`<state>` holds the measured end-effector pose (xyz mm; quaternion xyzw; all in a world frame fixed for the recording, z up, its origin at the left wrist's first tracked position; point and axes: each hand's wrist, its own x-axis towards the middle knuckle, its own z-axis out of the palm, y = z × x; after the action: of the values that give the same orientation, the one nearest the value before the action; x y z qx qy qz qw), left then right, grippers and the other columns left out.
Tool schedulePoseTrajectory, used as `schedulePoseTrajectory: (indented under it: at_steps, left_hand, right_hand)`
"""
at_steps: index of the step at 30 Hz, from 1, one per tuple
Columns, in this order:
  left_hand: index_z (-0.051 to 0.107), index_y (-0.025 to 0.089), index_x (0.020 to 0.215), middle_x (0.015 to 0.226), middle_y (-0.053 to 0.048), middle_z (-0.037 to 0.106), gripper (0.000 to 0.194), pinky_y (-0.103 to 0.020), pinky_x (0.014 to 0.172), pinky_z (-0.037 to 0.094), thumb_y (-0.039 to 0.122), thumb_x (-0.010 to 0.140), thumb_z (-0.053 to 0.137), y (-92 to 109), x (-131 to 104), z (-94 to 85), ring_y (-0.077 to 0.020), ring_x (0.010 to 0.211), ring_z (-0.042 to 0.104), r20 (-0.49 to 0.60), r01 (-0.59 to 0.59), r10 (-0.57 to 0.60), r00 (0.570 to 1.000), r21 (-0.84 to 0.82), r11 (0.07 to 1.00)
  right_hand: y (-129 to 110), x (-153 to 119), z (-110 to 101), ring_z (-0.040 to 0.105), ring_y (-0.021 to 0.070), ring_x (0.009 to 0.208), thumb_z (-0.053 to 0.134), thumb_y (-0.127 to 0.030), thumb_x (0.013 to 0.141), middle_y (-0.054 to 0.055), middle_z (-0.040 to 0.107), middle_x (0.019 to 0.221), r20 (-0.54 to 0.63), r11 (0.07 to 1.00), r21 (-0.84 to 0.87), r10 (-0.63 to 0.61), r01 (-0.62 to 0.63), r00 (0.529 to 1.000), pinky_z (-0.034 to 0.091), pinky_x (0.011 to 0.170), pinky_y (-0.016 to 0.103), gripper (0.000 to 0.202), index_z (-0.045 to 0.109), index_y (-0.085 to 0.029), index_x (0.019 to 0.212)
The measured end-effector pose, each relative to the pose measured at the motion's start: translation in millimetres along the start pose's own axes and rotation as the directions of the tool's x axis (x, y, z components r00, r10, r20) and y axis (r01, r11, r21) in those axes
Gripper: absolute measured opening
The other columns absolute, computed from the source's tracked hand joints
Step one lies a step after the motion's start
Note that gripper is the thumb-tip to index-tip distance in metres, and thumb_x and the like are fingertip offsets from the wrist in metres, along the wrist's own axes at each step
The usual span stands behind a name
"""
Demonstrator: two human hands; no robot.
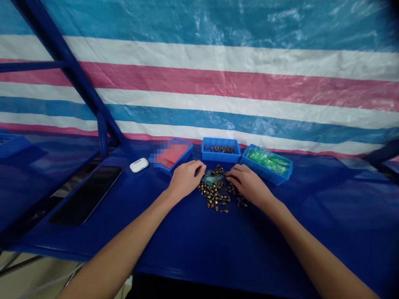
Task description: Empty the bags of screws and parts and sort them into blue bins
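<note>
A loose heap of small brass-coloured screws (213, 195) lies on the blue table between my hands. In its upper part rests a small clear, greenish plastic bag (212, 178). My left hand (186, 177) is closed in a pinch at the bag's left edge; the fingertips meet there. On the other side, my right hand (249, 185) has its fingers bent together beside the screws right of the bag. Whatever those fingertips hold is too small to make out. Several more screws lie under and near the right hand.
Behind the heap stand three blue bins: one with red sheets (176, 153), one with some screws (222, 149), one with green plastic bags (268, 161). A white earbud case (139, 165) and a dark phone (87, 195) lie left. A blue frame post (81, 79) rises before striped sheeting.
</note>
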<state>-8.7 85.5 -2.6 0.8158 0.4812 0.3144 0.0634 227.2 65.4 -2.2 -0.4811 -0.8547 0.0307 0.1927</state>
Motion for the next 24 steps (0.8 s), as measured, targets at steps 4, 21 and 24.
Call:
schedulePoseTrajectory:
  at_steps: [4,21,24]
  left_hand:
    - [0.064,0.020,0.084,0.080,-0.002,0.067,0.024,-0.027,0.065,0.041,0.030,0.096,0.044,-0.6,0.3,0.2,-0.0149,0.069,0.059,-0.009,0.004,-0.005,1.000,-0.013,1.000]
    - [0.069,0.019,0.096,0.086,-0.001,0.071,0.020,-0.025,0.065,0.045,0.034,0.091,0.057,24.6,-0.8,-3.0,-0.0145,0.074,0.062,0.231,0.097,0.023,0.973,-0.495,0.864]
    - [0.069,0.019,0.091,0.080,0.000,0.070,0.019,-0.024,0.062,0.044,0.036,0.087,0.062,21.6,0.1,-1.7,-0.0137,0.069,0.061,0.229,0.122,0.000,0.973,-0.517,0.847]
  right_hand:
    - [2.8,-0.9,0.7,0.056,0.0239,0.089,0.053,-0.019,0.092,0.007,0.063,0.093,0.005,1.000,-0.001,0.012,-0.012,1.000,0.049,0.082,0.040,0.012,0.065,-0.019,0.093]
    - [-34.1,-5.0,-7.6,0.058,0.0203,0.094,0.050,-0.022,0.096,0.006,0.065,0.101,-0.245,0.952,0.250,-0.116,0.178,0.963,0.050,0.085,0.037,0.015,0.060,-0.021,0.106]
    - [-30.8,-4.7,-8.2,0.059,0.0205,0.096,0.050,-0.022,0.096,0.006,0.066,0.101,-0.253,0.951,0.260,-0.097,0.165,0.962,0.050,0.086,0.037,0.016,0.062,-0.023,0.106]
